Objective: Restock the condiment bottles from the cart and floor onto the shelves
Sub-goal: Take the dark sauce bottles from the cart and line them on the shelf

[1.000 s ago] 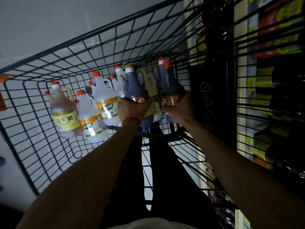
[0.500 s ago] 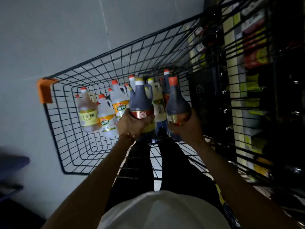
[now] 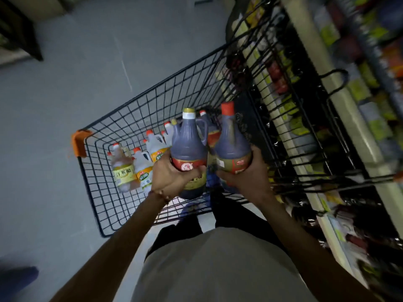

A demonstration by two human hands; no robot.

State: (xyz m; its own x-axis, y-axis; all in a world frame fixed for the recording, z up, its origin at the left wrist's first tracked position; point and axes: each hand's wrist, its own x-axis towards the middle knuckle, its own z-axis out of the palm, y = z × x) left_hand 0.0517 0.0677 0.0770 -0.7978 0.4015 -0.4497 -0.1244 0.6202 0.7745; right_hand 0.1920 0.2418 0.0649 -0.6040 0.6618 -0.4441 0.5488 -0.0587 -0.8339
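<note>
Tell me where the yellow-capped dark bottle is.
Head view, centre frame: the yellow-capped dark bottle is held by the left hand above the cart, close left of the red-capped dark bottle in the right hand.

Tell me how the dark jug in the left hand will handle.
Probably heavy: the jug looks full of dark liquid. The left hand grips its smooth body, not the handle, so it may slip. Tall, it could tip if set down crookedly.
</note>
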